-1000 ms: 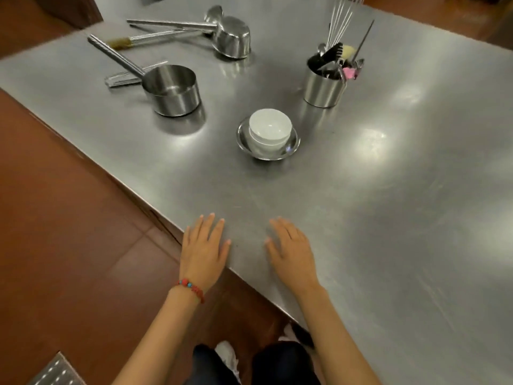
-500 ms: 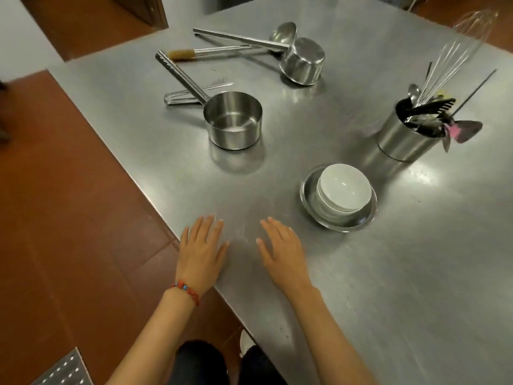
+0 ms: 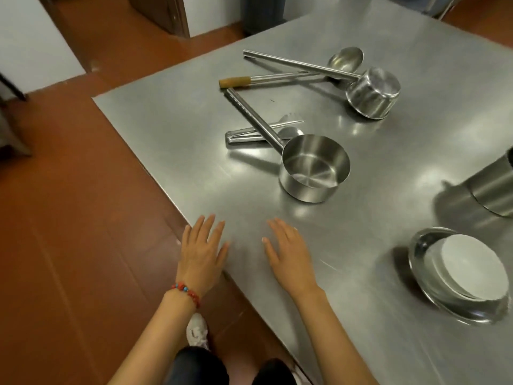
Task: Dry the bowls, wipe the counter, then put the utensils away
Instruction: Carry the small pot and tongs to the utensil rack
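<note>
My left hand (image 3: 201, 251) and my right hand (image 3: 287, 252) rest flat, fingers straight, on the steel counter (image 3: 172, 129) near its front edge, holding nothing. At the right sits an upturned white bowl (image 3: 472, 266) inside a shallow steel bowl (image 3: 424, 243). An upright long-handled steel pan (image 3: 313, 169) stands beyond my hands. Further back lies an upturned steel pan (image 3: 373, 93), a ladle (image 3: 345, 59) and a wooden-handled utensil (image 3: 236, 81). Tongs (image 3: 249, 134) lie under the near pan's handle.
A steel utensil holder (image 3: 491, 190) is cut off at the right edge. Red-brown tiled floor (image 3: 69, 218) lies left of the counter. A dark wooden door (image 3: 163, 12) and white wall stand at the back. My shoe (image 3: 197, 332) shows below the counter edge.
The view has swung left, so the bowls and utensil holder have slid toward the right edge. Both hands stay flat on the counter edge.
</note>
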{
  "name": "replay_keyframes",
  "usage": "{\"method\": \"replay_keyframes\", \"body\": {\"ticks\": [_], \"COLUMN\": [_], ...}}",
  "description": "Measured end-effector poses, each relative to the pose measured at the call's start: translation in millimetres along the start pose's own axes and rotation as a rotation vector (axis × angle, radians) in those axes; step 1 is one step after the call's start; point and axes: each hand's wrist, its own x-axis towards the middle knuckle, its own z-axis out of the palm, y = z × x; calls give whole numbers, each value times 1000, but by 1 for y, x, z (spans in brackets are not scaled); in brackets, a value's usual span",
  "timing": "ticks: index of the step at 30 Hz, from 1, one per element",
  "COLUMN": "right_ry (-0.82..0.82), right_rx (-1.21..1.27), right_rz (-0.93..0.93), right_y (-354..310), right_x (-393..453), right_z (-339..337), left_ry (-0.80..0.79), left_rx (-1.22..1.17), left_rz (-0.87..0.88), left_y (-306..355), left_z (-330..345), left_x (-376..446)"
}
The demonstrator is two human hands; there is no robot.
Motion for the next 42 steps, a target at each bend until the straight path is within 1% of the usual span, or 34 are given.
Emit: {"method": "replay_keyframes", "body": {"ticks": [5,8,12,14,17,19,20,23,25,28,30,32,36,39,42], "right_ry": [52,62,89,111,148,207,252,402,475,570,684,815,1040,1124,1128], "right_rx": [41,27,28,58,136,282,408,921,1241,1682,1907,1992,2000,1958,1864], "right_rz": [87,117,160,183,245,346,410,637,743,804,797,799,813,871,964], "right_y": [-57,-77,-85,-84,-84,-88,-91,-105,-112,-117,-120,-124,-135,-148,-163], "right_x": [58,90,135,160,195,216,227,263,286,317,336,350,363,355,331], "right_z": [22,31,37,39,43,45,45,42,41,43,45,47,52,55,65], "left_ry": [-7,33,21,-19,-37,-49,-54,-108,-140,-178,-214,-246,-289,-334,-377], "left_rx": [7,-7,-27,-28,-30,-26,-28,-21,-16,-49,-49,-56,-66,-88,-134], "left_rz": [85,120,147,163,208,237,252,281,297,354,407,461,569,644,714], "left_y": [-72,-100,-123,-130,-136,-141,-143,-150,-157,-167,-176,-184,-195,-194,-186], "left_z": [-32,-41,-40,-36,-33,-33,-34,-31,-29,-28,-28,-28,-33,-34,-32], "left_x": [58,94,147,173,213,235,246,276,292,317,333,349,378,393,395]}}
